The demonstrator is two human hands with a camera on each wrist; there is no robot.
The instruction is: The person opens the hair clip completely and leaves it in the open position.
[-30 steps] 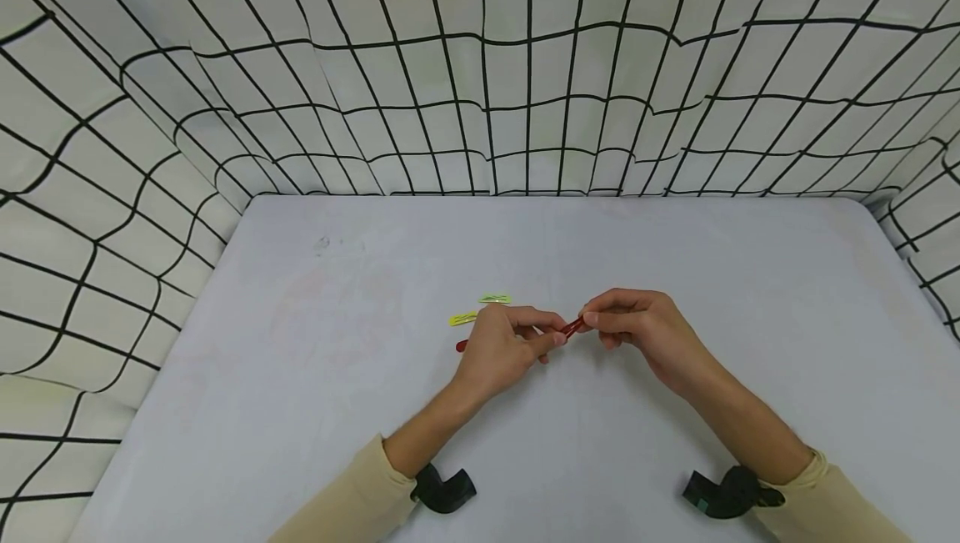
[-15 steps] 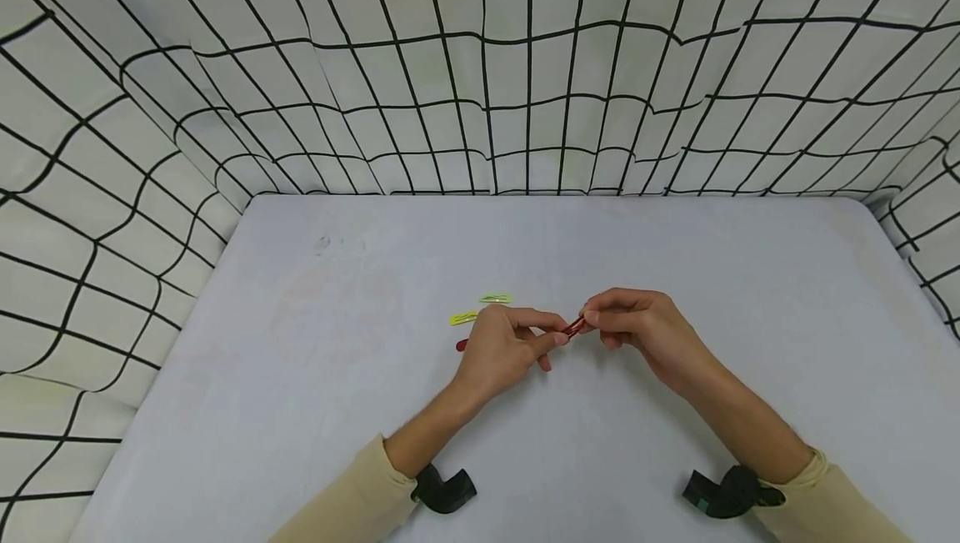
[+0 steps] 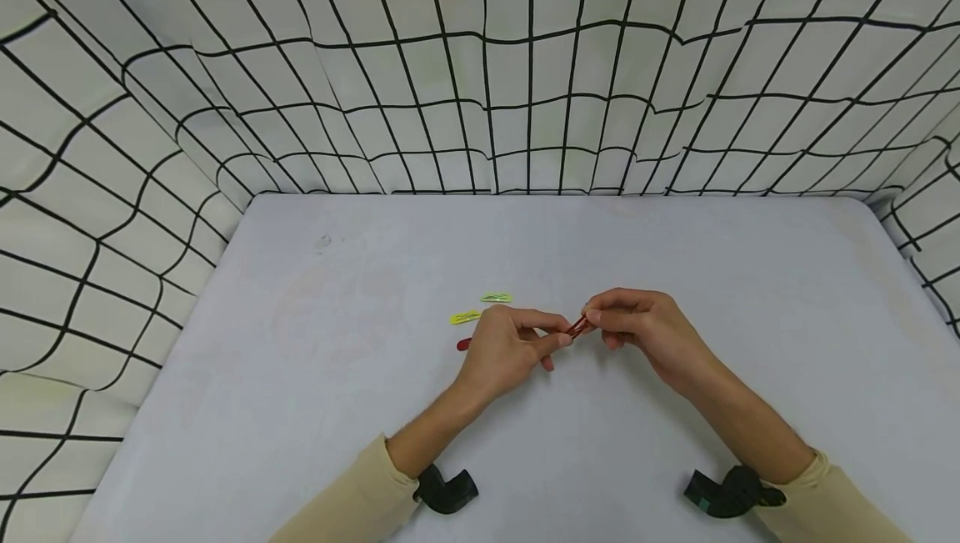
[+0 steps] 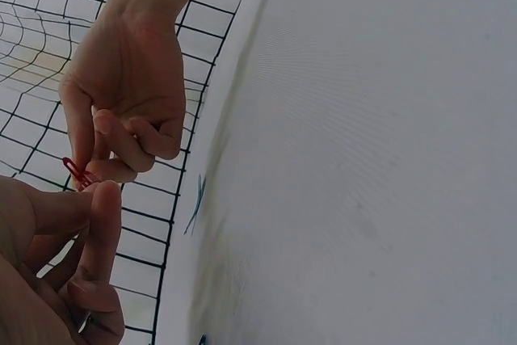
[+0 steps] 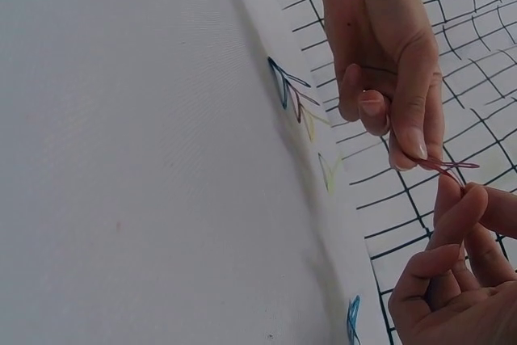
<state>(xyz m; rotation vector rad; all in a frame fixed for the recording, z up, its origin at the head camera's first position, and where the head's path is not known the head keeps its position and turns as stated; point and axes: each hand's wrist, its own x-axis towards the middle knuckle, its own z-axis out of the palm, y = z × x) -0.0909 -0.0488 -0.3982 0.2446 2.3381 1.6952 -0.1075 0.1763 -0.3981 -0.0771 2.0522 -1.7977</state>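
Over the table, both hands meet at a red snap hair clip (image 3: 577,328). The left hand (image 3: 510,351) pinches one end between thumb and index finger; the right hand (image 3: 647,328) pinches the other end with thumb and fingertips. Seen from the right wrist, the held clip (image 5: 449,166) has its two parts spread apart. Part of it also shows in the left wrist view as a red loop (image 4: 71,169) by the fingertips. Left of the left hand, the end of another red clip (image 3: 463,344) pokes out, the rest hidden behind that hand.
A yellow clip (image 3: 465,317) and a green clip (image 3: 496,298) lie on the white table (image 3: 337,409) just beyond the left hand. The right wrist view also shows blue clips (image 5: 353,321) there. A black net (image 3: 528,67) over white walls rises behind the table.
The hands stay almost in place, both still on the red hair clip. The held clip has turned slightly between the fingertips. The clips on the table have not moved.
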